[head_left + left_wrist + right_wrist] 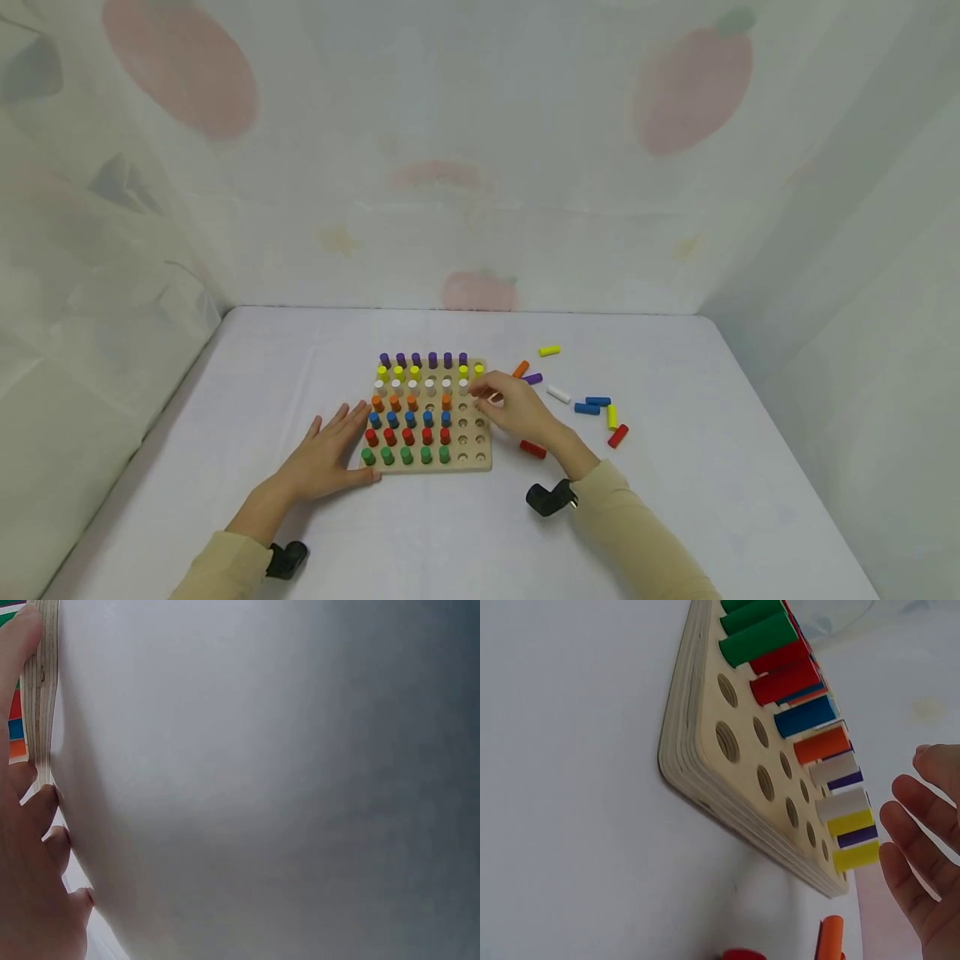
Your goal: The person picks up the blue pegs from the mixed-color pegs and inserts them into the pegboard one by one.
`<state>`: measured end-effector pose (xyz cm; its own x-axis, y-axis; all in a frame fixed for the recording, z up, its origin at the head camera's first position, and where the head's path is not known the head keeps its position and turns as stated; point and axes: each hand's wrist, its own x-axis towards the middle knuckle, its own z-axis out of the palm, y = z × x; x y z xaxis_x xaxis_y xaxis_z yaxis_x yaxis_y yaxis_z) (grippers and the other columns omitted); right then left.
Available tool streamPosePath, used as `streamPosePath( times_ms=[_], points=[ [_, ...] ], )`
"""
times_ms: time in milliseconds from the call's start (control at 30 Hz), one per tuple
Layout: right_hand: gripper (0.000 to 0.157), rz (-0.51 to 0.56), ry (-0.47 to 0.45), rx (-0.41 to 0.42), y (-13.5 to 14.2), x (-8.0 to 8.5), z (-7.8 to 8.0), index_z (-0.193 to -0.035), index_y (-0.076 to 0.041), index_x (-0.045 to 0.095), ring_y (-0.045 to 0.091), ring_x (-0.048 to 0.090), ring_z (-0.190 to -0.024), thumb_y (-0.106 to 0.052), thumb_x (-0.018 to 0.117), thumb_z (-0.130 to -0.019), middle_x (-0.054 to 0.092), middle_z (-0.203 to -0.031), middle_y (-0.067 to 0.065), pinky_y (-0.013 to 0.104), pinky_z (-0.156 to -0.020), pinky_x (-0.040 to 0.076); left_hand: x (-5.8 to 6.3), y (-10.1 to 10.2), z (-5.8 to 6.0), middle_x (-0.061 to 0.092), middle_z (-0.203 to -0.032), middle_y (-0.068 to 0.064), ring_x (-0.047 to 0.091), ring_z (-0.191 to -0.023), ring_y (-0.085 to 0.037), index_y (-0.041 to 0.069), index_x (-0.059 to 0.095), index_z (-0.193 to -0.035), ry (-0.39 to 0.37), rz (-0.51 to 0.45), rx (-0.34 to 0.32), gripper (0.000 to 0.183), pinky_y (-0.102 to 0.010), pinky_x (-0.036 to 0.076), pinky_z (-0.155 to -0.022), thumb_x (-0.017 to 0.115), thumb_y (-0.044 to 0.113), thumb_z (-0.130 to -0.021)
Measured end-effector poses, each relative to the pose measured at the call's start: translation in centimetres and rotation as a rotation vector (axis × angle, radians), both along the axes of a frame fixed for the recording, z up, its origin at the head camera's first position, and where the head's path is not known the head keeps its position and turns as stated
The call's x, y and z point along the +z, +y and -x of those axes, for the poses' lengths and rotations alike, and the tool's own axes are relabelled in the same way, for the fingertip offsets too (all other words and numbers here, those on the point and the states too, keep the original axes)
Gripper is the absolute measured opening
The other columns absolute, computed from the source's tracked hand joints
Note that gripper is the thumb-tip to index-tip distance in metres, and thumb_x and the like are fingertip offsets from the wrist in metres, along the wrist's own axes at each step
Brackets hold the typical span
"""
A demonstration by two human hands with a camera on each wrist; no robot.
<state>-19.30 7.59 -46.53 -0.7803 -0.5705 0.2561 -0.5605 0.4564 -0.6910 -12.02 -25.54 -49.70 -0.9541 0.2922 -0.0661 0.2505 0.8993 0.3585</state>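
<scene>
A wooden pegboard (477, 463) carries coloured pegs in rows: purple, yellow, white, orange, blue, red and green. My left hand (322, 458) rests at its left side with fingers spread, the thumb (19, 637) touching the board's edge. Over the board's right side, near the end of the white row, hovers my right hand (517, 404). Its fingers are loosely bent and apart in the right wrist view, close to a yellow peg (856, 856) standing in the board; no peg shows between them. Holes along the right side stand bare, such as one front corner hole (727, 742).
Loose pegs lie right of the board: a white peg (558, 394), a purple peg (532, 379), an orange peg (521, 368), two blue pegs (587, 409), yellow pegs (550, 351) and red pegs (618, 436). A white cloth covers the table (675, 500). Printed curtains (465, 233) surround it.
</scene>
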Motion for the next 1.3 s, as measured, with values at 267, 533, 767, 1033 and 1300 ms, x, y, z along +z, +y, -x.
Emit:
streamPosePath(
  times_ms=[267, 533, 767, 1033, 1300],
  points=[
    [0.024, -0.027, -0.007, -0.008, 2.0, 0.6, 0.1, -0.112, -0.013, 0.06, 0.009, 0.06, -0.098, -0.012, 0.062, -0.088, 0.064, -0.108, 0.0, 0.027, -0.081, 0.053, 0.1, 0.0, 0.0, 0.024, -0.152, -0.007, 0.019, -0.139, -0.037, 0.014, 0.025, -0.147, -0.004, 0.006, -0.001, 0.108, -0.064, 0.007, -0.107, 0.06, 0.075, -0.065],
    [0.027, -0.05, 0.033, -0.018, 4.2, 1.0, 0.2, -0.112, -0.009, 0.06, 0.016, 0.061, -0.098, -0.012, 0.064, -0.086, 0.066, -0.109, 0.005, 0.034, -0.08, 0.054, 0.0, 0.0, 0.0, 0.024, -0.152, -0.007, 0.019, -0.138, -0.037, 0.015, 0.025, -0.147, 0.002, 0.003, -0.002, 0.107, -0.064, 0.008, -0.107, 0.061, 0.074, -0.065],
    [0.027, -0.045, -0.017, -0.059, 6.4, 1.1, 0.4, -0.111, -0.005, 0.061, 0.022, 0.06, -0.099, -0.01, 0.065, -0.085, 0.065, -0.106, 0.008, 0.042, -0.082, 0.053, 0.2, 0.0, -0.1, 0.025, -0.152, -0.008, 0.019, -0.138, -0.037, 0.014, 0.026, -0.146, 0.005, -0.002, -0.002, 0.107, -0.064, 0.008, -0.107, 0.062, 0.072, -0.065],
    [0.026, -0.03, 0.06, -0.095, 8.5, 0.9, 0.2, -0.11, -0.007, 0.063, 0.024, 0.062, -0.097, -0.009, 0.065, -0.085, 0.064, -0.108, 0.003, 0.041, -0.079, 0.054, 0.2, 0.0, -0.2, 0.025, -0.152, -0.008, 0.02, -0.138, -0.038, 0.014, 0.026, -0.146, 0.009, -0.006, -0.004, 0.107, -0.064, 0.008, -0.107, 0.062, 0.072, -0.065],
    [0.028, -0.051, 0.099, -0.173, 10.5, 0.4, 0.1, -0.11, -0.009, 0.062, 0.018, 0.063, -0.093, -0.009, 0.068, -0.083, 0.066, -0.104, 0.002, 0.037, -0.076, 0.055, 0.3, 0.0, -0.2, 0.025, -0.152, -0.008, 0.019, -0.138, -0.038, 0.013, 0.026, -0.146, 0.005, -0.008, -0.004, 0.106, -0.064, 0.008, -0.107, 0.063, 0.071, -0.065]
  ],
)
